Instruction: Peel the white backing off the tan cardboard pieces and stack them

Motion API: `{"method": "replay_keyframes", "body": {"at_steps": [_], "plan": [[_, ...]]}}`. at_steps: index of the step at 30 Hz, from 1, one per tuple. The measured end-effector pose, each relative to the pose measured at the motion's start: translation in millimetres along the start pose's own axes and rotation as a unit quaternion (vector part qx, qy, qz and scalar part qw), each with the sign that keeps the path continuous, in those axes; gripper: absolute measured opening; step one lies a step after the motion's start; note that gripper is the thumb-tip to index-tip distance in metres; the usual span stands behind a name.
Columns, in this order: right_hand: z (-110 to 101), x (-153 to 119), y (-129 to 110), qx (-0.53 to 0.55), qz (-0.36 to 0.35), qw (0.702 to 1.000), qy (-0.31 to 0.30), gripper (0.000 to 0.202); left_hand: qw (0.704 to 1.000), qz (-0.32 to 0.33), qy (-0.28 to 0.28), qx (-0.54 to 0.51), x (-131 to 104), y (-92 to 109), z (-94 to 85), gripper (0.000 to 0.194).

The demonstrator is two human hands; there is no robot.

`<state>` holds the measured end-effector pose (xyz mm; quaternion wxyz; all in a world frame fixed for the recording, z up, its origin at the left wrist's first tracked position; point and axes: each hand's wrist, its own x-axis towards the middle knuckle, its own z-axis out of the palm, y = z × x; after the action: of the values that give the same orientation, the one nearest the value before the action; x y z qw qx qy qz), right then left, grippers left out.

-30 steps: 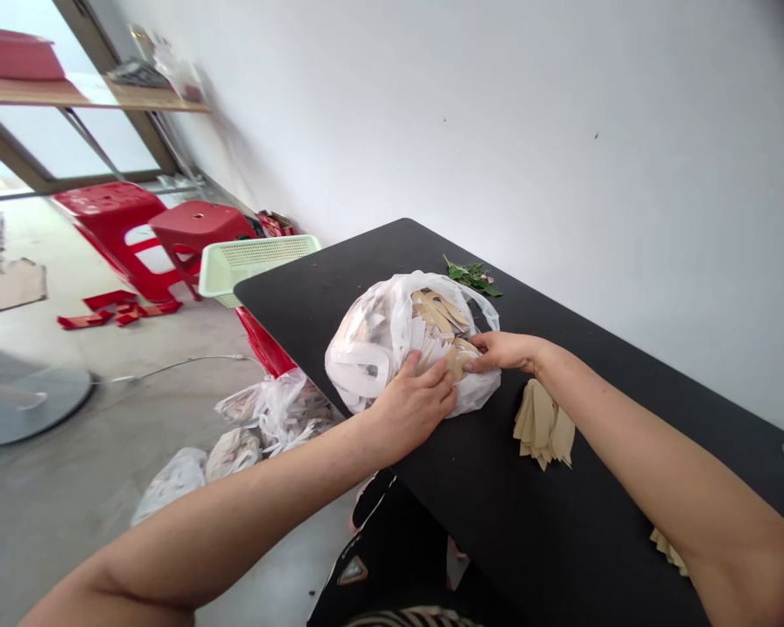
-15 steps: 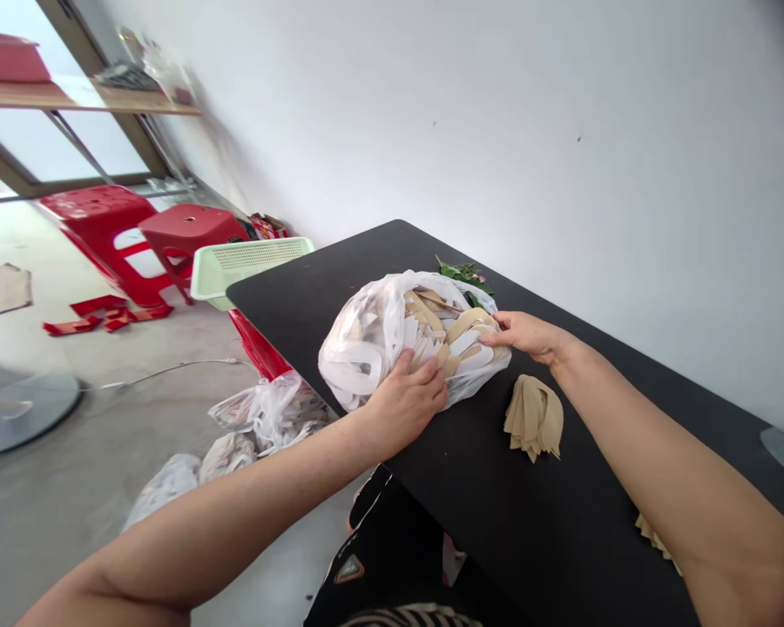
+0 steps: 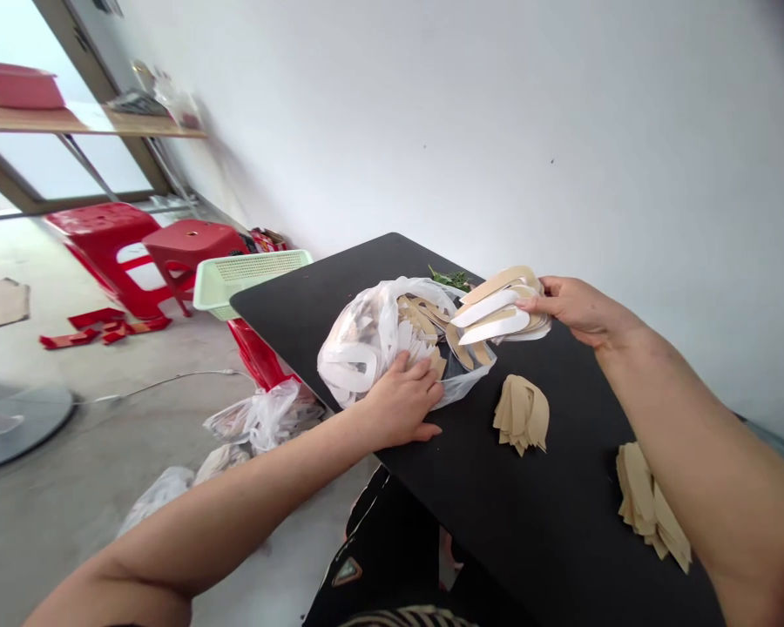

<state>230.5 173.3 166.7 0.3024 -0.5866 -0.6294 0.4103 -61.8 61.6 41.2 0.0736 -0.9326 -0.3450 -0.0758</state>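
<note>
A white translucent plastic bag (image 3: 343,318) lies on its side on the black table, its mouth facing right and curved tan and white flat pieces showing inside. My left hand (image 3: 405,396) rests on the near edge of the bag's mouth, fingers stretched over the bag and the thumb apart. To the right of the bag and raised above the table, my right hand (image 3: 575,309) pinches a fanned bunch of curved flat pieces (image 3: 503,305), tan and white. A neat pile of tan pieces (image 3: 521,414) lies below it, and another tan pile (image 3: 652,505) is partly behind my right forearm.
Green leaves (image 3: 454,279) lie behind the bag on the black table (image 3: 392,252), against the white wall. Beyond the left edge are a pale green basket (image 3: 252,274), red stools (image 3: 192,248) and filled plastic bags (image 3: 267,418) on the floor.
My right hand has drawn the bunch of curved pieces out of the bag, moving up and right. My left hand stays on the bag, its thumb now spread out.
</note>
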Motion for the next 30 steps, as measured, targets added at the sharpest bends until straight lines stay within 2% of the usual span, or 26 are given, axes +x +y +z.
{"method": "replay_keyframes", "body": {"at_steps": [2, 4, 7, 8, 10, 13, 16, 18, 21, 24, 26, 27, 28, 30], "plan": [[-3.5, -17.3, -0.4, 0.006, 0.012, 1.0, -0.012, 0.043, 0.999, -0.007, 0.006, -0.035, -1.6, -0.6, -7.0, 0.061], [-2.6, -37.1, 0.8, 0.007, 0.03, 0.999, -0.017, 0.042, 0.995, -0.022, 0.04, -0.088, -3.6, 3.7, -18.7, 0.058], [5.8, -66.6, 1.9, -0.015, 0.051, 0.998, -0.025, 0.044, 0.968, -0.068, 0.164, -0.175, -1.6, 25.1, -38.4, 0.056], [9.9, -75.3, 1.5, -0.029, 0.051, 0.998, -0.028, 0.044, 0.954, -0.081, 0.209, -0.197, 1.8, 36.1, -43.0, 0.062], [19.4, -90.1, -0.2, -0.072, 0.042, 0.996, -0.031, 0.04, 0.934, -0.099, 0.253, -0.232, 13.3, 61.8, -45.9, 0.085], [34.2, -107.1, -1.6, -0.162, 0.034, 0.986, -0.027, 0.028, 0.914, -0.13, 0.254, -0.289, 36.9, 100.2, -34.0, 0.111], [47.0, -120.9, 2.7, -0.216, 0.048, 0.975, -0.018, 0.022, 0.886, -0.136, 0.259, -0.359, 55.5, 127.1, -13.0, 0.126], [53.5, -129.2, 7.3, -0.196, 0.075, 0.978, -0.015, 0.021, 0.869, -0.13, 0.274, -0.391, 60.7, 138.0, -0.1, 0.126], [60.8, -140.8, 9.4, -0.102, 0.129, 0.986, -0.026, 0.025, 0.828, -0.123, 0.304, -0.454, 60.3, 147.5, 13.4, 0.114], [65.3, -150.0, 1.3, 0.013, 0.149, 0.985, -0.082, 0.032, 0.763, -0.159, 0.31, -0.545, 56.3, 150.3, 18.3, 0.103], [66.4, -156.1, -6.0, 0.07, 0.131, 0.98, -0.129, 0.039, 0.7, -0.19, 0.302, -0.619, 51.9, 148.6, 16.4, 0.096], [66.4, -159.8, -8.3, 0.083, 0.12, 0.979, -0.142, 0.042, 0.654, -0.202, 0.293, -0.668, 48.5, 146.9, 14.2, 0.093], [66.2, -164.4, -8.8, 0.085, 0.109, 0.98, -0.144, 0.043, 0.593, -0.211, 0.277, -0.726, 44.0, 144.8, 11.3, 0.09], [65.7, -176.7, -3.4, 0.061, 0.078, 0.989, -0.111, 0.042, 0.443, -0.228, 0.228, -0.837, 32.0, 140.6, 4.8, 0.08]]}}
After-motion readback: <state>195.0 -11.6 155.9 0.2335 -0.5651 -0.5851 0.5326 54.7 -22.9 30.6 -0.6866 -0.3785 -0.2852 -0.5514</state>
